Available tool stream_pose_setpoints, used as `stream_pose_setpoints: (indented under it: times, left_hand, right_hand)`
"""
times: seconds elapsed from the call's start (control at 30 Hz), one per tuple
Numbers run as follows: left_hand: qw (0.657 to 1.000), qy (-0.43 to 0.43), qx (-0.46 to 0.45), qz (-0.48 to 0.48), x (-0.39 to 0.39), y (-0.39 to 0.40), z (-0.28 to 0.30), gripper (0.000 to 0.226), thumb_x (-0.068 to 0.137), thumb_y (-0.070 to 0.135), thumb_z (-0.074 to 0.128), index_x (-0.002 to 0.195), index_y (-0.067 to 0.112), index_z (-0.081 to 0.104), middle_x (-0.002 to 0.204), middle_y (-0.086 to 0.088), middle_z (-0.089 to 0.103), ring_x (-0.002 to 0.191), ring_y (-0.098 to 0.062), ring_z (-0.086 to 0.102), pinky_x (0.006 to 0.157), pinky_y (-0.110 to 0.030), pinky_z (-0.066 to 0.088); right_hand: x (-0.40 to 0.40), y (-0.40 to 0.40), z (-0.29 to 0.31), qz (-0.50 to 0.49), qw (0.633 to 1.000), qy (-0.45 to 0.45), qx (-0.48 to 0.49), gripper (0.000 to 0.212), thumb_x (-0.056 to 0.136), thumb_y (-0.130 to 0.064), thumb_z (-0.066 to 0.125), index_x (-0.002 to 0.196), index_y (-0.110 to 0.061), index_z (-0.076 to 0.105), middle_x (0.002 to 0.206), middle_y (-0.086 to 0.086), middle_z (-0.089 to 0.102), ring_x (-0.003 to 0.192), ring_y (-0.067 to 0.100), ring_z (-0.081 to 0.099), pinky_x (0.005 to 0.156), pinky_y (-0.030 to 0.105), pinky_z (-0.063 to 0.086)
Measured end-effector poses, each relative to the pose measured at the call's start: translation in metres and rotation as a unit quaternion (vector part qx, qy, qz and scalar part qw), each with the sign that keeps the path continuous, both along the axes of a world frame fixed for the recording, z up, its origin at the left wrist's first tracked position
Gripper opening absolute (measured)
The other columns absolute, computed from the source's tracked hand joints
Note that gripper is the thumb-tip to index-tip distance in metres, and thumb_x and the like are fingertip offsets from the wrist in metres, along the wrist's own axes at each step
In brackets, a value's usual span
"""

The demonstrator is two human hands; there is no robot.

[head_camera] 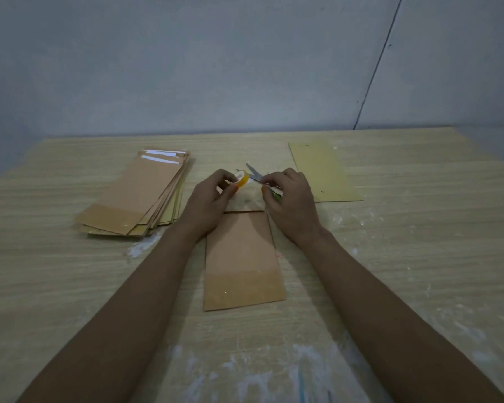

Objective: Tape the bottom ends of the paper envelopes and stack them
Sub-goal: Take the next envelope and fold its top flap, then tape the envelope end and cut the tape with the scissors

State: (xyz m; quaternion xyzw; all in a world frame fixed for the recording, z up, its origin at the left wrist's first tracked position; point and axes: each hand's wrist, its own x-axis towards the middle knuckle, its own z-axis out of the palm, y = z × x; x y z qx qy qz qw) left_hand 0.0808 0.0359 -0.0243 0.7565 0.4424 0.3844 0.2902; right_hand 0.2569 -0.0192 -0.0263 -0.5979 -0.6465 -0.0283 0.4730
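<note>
A brown paper envelope (240, 258) lies lengthwise on the wooden table (405, 257) in front of me, its near end covered by a glossy band of tape. Just past its far end, my left hand (208, 200) grips a small yellow tape roll (242, 179). My right hand (291, 200) holds scissors (255, 173) with green handles, their blades pointing left at the roll. A fanned stack of brown envelopes (141, 196) lies to the left, taped ends toward me.
A single yellowish envelope (323, 173) lies flat at the back right of the table. White smears and crumbs mark the wood near the front edge and right of the hands. A grey wall stands behind the table.
</note>
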Motion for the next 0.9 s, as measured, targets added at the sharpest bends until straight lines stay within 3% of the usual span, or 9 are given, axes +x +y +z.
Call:
stream_pose_setpoints:
  times: [0.07, 0.13, 0.23, 0.37, 0.53, 0.7, 0.8, 0.9]
  left_hand:
    - [0.989, -0.118, -0.062, -0.058, -0.005, -0.005, 0.003, 0.013, 0.101, 0.013, 0.054, 0.097, 0.024, 0.06, 0.075, 0.004, 0.056, 0.059, -0.009, 0.046, 0.056, -0.024, 0.039]
    - [0.973, -0.184, -0.113, -0.086, -0.006, -0.011, 0.008, 0.012, 0.102, 0.011, 0.052, 0.098, 0.019, 0.06, 0.073, 0.004, 0.056, 0.057, -0.008, 0.047, 0.053, -0.02, 0.038]
    - [0.96, -0.215, -0.152, -0.1, -0.006, -0.014, 0.013, 0.014, 0.104, 0.017, 0.047, 0.096, 0.015, 0.06, 0.068, 0.003, 0.054, 0.057, -0.011, 0.045, 0.051, -0.022, 0.032]
    - [0.924, -0.286, -0.219, -0.127, -0.001, -0.016, 0.019, 0.025, 0.105, 0.015, 0.04, 0.088, 0.013, 0.058, 0.061, 0.003, 0.048, 0.054, -0.014, 0.045, 0.046, -0.018, 0.031]
    - [0.905, -0.307, -0.253, -0.15, 0.004, -0.021, 0.021, 0.025, 0.102, 0.011, 0.036, 0.086, 0.008, 0.054, 0.059, 0.0, 0.042, 0.054, -0.016, 0.044, 0.052, -0.023, 0.033]
    - [0.902, -0.307, -0.261, -0.156, 0.005, -0.021, 0.017, 0.024, 0.101, 0.012, 0.037, 0.086, 0.008, 0.055, 0.06, 0.0, 0.043, 0.055, -0.016, 0.044, 0.056, -0.026, 0.034]
    - [0.902, -0.304, -0.263, -0.154, 0.005, -0.02, 0.016, 0.026, 0.102, 0.011, 0.035, 0.087, 0.007, 0.056, 0.059, 0.001, 0.047, 0.055, -0.015, 0.046, 0.058, -0.028, 0.034]
    - [0.904, -0.301, -0.26, -0.157, 0.005, -0.019, 0.015, 0.026, 0.102, 0.01, 0.035, 0.089, 0.006, 0.057, 0.06, 0.0, 0.05, 0.056, -0.014, 0.047, 0.06, -0.029, 0.036]
  right_hand:
    - [-0.001, -0.003, 0.004, 0.042, 0.995, 0.094, 0.003, 0.02, 0.085, -0.006, 0.06, 0.101, -0.009, 0.072, 0.091, 0.008, 0.063, 0.081, 0.019, 0.061, 0.074, 0.031, 0.05]
    - [-0.004, -0.005, 0.011, 0.076, 0.974, 0.207, -0.041, 0.026, 0.089, -0.003, 0.061, 0.111, -0.013, 0.069, 0.101, 0.007, 0.062, 0.078, 0.012, 0.062, 0.07, 0.025, 0.052]
    - [-0.012, -0.01, 0.023, 0.13, 0.902, 0.383, -0.15, 0.032, 0.097, -0.005, 0.057, 0.127, -0.015, 0.061, 0.11, 0.006, 0.057, 0.071, 0.011, 0.062, 0.056, 0.02, 0.046]
    - [-0.017, -0.015, 0.032, 0.182, 0.805, 0.526, -0.206, 0.031, 0.1, -0.004, 0.052, 0.129, -0.008, 0.059, 0.108, 0.007, 0.059, 0.061, 0.011, 0.058, 0.047, 0.021, 0.042]
    - [-0.017, -0.013, 0.031, 0.229, 0.726, 0.606, -0.231, 0.033, 0.099, 0.002, 0.047, 0.13, 0.008, 0.056, 0.098, 0.013, 0.065, 0.056, 0.01, 0.058, 0.048, 0.02, 0.046]
    - [-0.014, -0.017, 0.031, 0.275, 0.664, 0.655, -0.234, 0.031, 0.095, 0.006, 0.049, 0.125, 0.008, 0.056, 0.082, 0.009, 0.065, 0.059, 0.011, 0.061, 0.057, 0.02, 0.054]
    - [-0.013, -0.018, 0.032, 0.295, 0.636, 0.672, -0.239, 0.021, 0.095, 0.006, 0.048, 0.113, 0.004, 0.06, 0.076, 0.009, 0.068, 0.061, 0.012, 0.065, 0.06, 0.022, 0.057]
    - [-0.013, -0.018, 0.032, 0.299, 0.625, 0.679, -0.244, 0.024, 0.094, 0.004, 0.049, 0.116, 0.003, 0.058, 0.08, 0.011, 0.07, 0.064, 0.013, 0.067, 0.062, 0.023, 0.058]
